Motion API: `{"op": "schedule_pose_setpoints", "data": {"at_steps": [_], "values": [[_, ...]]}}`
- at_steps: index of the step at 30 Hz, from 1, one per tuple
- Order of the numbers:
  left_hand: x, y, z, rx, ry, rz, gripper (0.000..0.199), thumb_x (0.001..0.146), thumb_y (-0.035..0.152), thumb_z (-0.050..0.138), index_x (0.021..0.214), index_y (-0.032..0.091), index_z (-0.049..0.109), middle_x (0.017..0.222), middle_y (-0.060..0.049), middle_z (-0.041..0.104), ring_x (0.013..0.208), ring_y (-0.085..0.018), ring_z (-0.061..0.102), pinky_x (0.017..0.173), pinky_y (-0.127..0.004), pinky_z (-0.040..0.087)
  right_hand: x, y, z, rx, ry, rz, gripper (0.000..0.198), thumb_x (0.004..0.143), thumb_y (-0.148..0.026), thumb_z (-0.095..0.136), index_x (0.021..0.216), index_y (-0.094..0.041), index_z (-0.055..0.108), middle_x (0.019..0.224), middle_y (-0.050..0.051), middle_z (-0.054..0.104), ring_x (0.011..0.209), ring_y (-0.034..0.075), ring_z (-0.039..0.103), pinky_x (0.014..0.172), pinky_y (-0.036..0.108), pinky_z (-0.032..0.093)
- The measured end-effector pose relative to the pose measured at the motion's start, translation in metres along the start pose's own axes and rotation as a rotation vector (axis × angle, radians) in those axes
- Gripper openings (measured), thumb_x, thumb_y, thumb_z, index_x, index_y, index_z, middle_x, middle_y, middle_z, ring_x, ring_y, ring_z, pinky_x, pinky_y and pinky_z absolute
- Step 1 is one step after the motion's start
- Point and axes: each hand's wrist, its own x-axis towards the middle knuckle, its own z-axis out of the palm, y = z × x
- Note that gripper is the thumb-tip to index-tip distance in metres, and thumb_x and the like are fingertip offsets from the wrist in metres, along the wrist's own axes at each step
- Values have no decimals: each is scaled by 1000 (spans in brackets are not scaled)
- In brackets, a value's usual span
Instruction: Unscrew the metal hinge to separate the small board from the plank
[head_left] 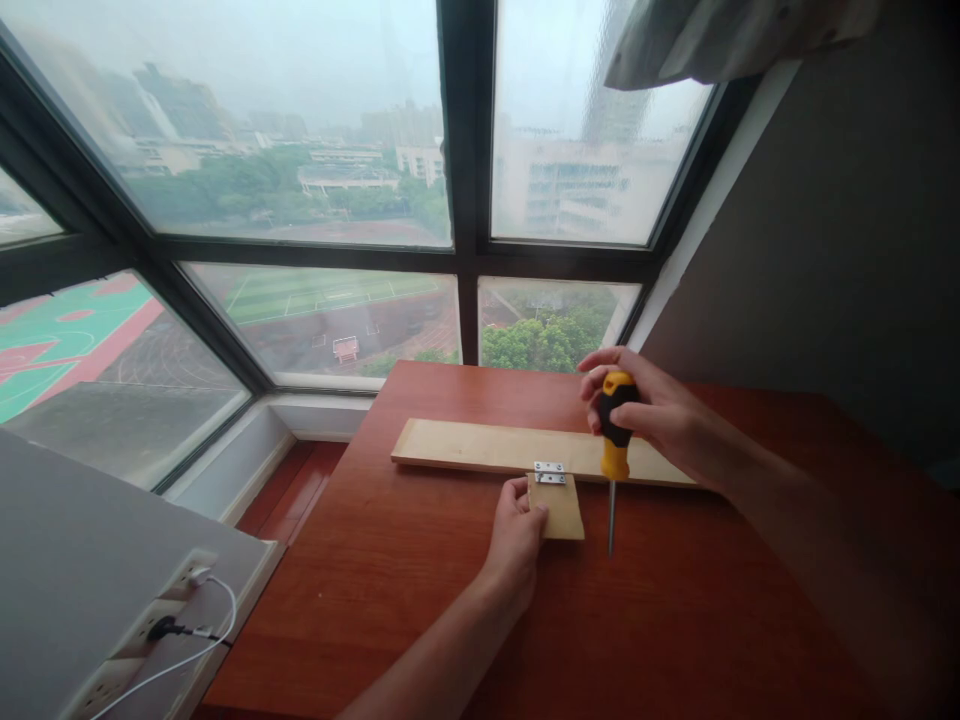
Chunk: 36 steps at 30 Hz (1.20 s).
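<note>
My left hand (517, 530) grips the left edge of a small wooden piece (562, 515), thumb on top. A silver metal hinge (550, 473) spans the joint between this piece and a long pale wooden board (472, 445) lying across the table. Screw heads appear in the hinge, though they are too small to tell apart. Right of the small piece, my right hand (637, 400) is closed around the yellow and black handle of a screwdriver (615, 450). Its shaft points down, with the tip apart from the hinge.
The reddish-brown wooden table (375, 590) extends under the board. Large windows (300, 130) with dark frames stand behind it. At lower left, a wall socket strip (142, 630) holds plugs with a white cable (234, 610). A grey cloth (720, 40) hangs at upper right.
</note>
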Motion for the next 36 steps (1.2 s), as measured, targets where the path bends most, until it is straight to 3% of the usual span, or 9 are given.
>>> {"op": "schedule_pose_setpoints", "data": {"at_steps": [2, 4, 6, 8, 14, 21, 26, 36], "values": [[0, 0, 0, -5, 2, 1, 42, 62, 13, 64, 101, 17, 49, 86, -7, 69, 72, -18, 65, 65, -27, 48, 3, 11, 13, -277, -59, 26, 31, 83, -26, 51, 113, -21, 52, 90, 3, 62, 69, 16, 61, 66, 32, 49], [0, 1, 1, -14, -2, 2, 43, 61, 14, 65, 101, 17, 49, 86, -7, 69, 72, -18, 65, 65, -26, 47, 5, 27, 29, -700, -52, 11, 18, 86, -33, 50, 93, -19, 60, 80, 4, 65, 72, 18, 62, 68, 31, 45], [-1, 1, 1, -19, -15, 5, 44, 60, 15, 67, 100, 17, 49, 85, -6, 69, 70, -18, 64, 64, -26, 46, 7, 44, 44, -1048, -82, 59, 29, 91, -39, 44, 83, -19, 63, 79, 7, 68, 75, 21, 64, 67, 31, 43], [-2, 1, 1, -22, -24, 10, 43, 59, 16, 69, 98, 17, 49, 83, -6, 69, 70, -18, 64, 64, -26, 46, 8, 61, 56, -1229, -167, 134, 37, 94, -44, 39, 86, -19, 65, 85, 10, 71, 78, 22, 66, 67, 30, 42], [-2, 1, 2, -33, -14, 9, 51, 59, 32, 82, 95, 18, 49, 80, -5, 68, 72, -19, 64, 66, -27, 45, 11, 81, 71, -1283, -245, 176, 40, 94, -42, 38, 91, -17, 69, 90, 14, 71, 82, 25, 68, 67, 31, 43], [-4, 4, 5, -13, 4, -16, 59, 63, 55, 78, 96, 16, 49, 82, -8, 69, 74, -19, 64, 67, -26, 44, 12, 77, 76, -1287, -309, 148, 23, 87, -29, 51, 93, -15, 68, 92, 15, 71, 82, 25, 68, 66, 29, 43], [-5, 4, 5, 2, 11, -22, 58, 62, 52, 80, 95, 17, 49, 85, -8, 69, 73, -19, 64, 60, -24, 42, 12, 75, 78, -1297, -325, 138, 18, 81, -22, 58, 96, -16, 66, 92, 13, 70, 82, 25, 68, 63, 28, 43], [-8, 7, 7, -15, 1, -20, 46, 63, 35, 81, 94, 17, 51, 83, -7, 69, 72, -19, 64, 61, -26, 44, 10, 69, 73, -1276, -361, 82, 16, 80, -24, 60, 95, -20, 63, 95, 8, 68, 82, 24, 67, 61, 28, 40]]}}
